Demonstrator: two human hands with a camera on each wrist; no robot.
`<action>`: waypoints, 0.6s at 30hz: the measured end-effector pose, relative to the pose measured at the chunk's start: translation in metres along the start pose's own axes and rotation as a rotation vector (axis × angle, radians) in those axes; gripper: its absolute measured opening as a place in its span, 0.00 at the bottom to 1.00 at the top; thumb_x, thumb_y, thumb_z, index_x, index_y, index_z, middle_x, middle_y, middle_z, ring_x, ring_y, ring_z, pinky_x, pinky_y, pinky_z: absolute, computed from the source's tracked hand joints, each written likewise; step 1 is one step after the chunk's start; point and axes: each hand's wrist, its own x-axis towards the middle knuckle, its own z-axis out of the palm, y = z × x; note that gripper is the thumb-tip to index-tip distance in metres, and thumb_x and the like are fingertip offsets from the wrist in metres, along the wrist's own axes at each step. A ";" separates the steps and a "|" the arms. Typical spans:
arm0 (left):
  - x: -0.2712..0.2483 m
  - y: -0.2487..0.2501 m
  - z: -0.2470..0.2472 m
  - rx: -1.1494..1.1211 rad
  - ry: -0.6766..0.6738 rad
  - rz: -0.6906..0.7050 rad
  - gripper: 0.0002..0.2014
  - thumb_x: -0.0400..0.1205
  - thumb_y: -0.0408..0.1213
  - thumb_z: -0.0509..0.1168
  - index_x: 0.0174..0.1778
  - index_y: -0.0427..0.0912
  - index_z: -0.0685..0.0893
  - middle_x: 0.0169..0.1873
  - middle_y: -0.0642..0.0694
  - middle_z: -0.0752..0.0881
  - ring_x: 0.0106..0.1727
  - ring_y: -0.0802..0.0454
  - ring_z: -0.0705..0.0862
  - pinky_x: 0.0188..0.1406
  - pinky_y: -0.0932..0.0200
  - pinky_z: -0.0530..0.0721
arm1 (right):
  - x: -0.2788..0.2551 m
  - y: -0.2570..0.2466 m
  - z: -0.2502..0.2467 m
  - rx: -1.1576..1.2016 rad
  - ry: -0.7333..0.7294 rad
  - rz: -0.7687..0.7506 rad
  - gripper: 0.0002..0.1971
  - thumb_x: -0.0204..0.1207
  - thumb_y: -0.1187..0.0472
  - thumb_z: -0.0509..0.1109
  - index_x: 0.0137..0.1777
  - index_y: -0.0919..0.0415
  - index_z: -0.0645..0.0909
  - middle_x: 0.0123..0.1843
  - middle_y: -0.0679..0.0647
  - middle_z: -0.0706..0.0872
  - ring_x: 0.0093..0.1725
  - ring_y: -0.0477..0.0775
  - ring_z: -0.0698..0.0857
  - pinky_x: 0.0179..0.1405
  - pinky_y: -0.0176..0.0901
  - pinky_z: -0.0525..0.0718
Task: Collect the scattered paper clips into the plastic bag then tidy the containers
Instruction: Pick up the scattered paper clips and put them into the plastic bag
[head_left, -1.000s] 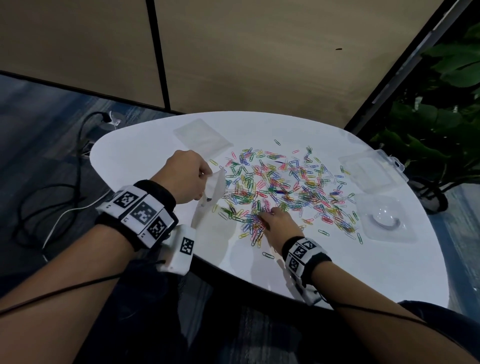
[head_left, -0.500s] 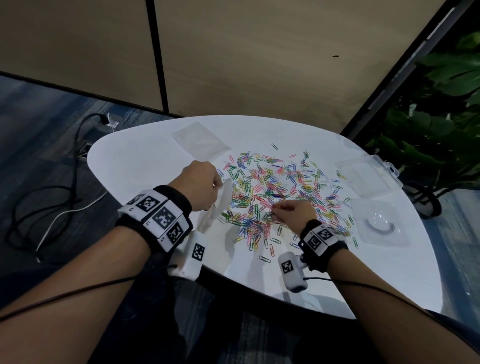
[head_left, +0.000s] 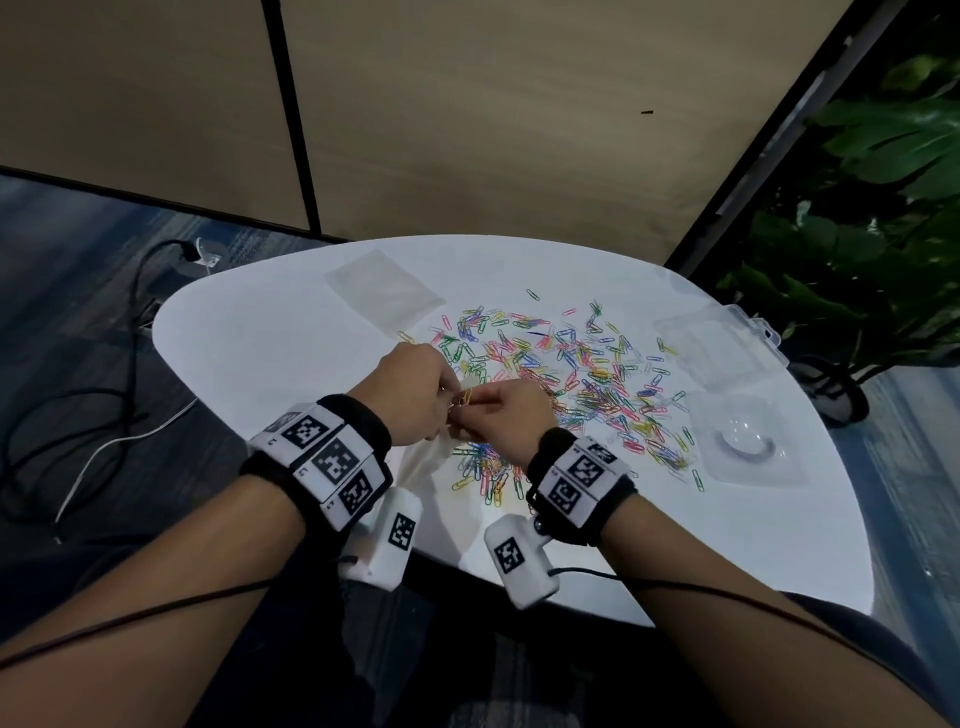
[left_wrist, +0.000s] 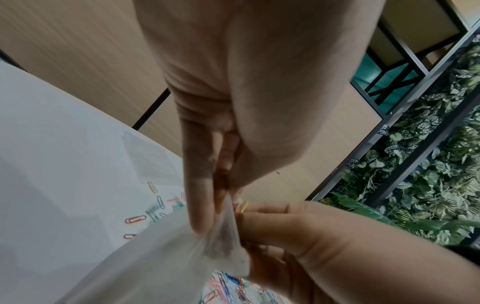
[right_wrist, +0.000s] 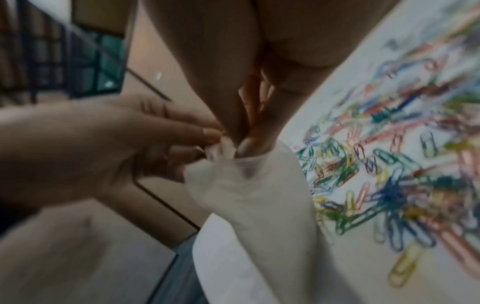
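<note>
Colourful paper clips (head_left: 571, 374) lie scattered over the white table (head_left: 260, 353). My left hand (head_left: 444, 402) pinches the mouth of a translucent plastic bag (head_left: 423, 460), which hangs down to the table's front edge. My right hand (head_left: 470, 402) meets it there and pinches a few clips, a yellow clip (left_wrist: 243, 205) showing at the bag's rim. In the right wrist view my right fingertips (right_wrist: 245, 144) poke into the bag mouth (right_wrist: 241, 164). The left wrist view has my left fingers (left_wrist: 200, 205) gripping the bag's edge (left_wrist: 223, 232). What the bag holds is hidden.
A second flat plastic bag (head_left: 384, 291) lies at the table's back left. A clear lidded box (head_left: 717, 343) and a clear moulded tray (head_left: 748, 441) sit at the right edge. Cables (head_left: 104, 405) lie on the floor left; plants (head_left: 857, 249) stand right.
My right hand left the clip pile and moved left to the bag mouth with clips pinched. My left hand kept hold of the bag and shifted slightly right to meet it.
</note>
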 end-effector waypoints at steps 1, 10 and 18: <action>0.000 0.000 0.000 0.003 -0.009 0.007 0.14 0.83 0.28 0.62 0.38 0.42 0.92 0.29 0.41 0.91 0.31 0.50 0.92 0.44 0.53 0.92 | 0.000 0.000 0.002 -0.096 0.019 -0.031 0.04 0.74 0.67 0.75 0.45 0.64 0.91 0.36 0.59 0.93 0.37 0.54 0.93 0.47 0.52 0.92; 0.000 -0.003 -0.002 0.005 0.004 0.013 0.14 0.82 0.27 0.61 0.39 0.40 0.92 0.31 0.39 0.91 0.33 0.50 0.92 0.46 0.50 0.92 | -0.002 -0.009 0.007 -0.622 -0.040 -0.290 0.14 0.78 0.66 0.65 0.57 0.60 0.89 0.42 0.56 0.91 0.37 0.52 0.87 0.43 0.37 0.83; 0.002 -0.011 -0.008 0.025 0.031 -0.037 0.14 0.83 0.25 0.58 0.43 0.47 0.83 0.31 0.44 0.83 0.31 0.46 0.93 0.42 0.45 0.93 | -0.004 -0.008 -0.039 -0.237 0.054 -0.162 0.12 0.79 0.72 0.66 0.53 0.60 0.89 0.47 0.57 0.92 0.36 0.51 0.91 0.37 0.46 0.91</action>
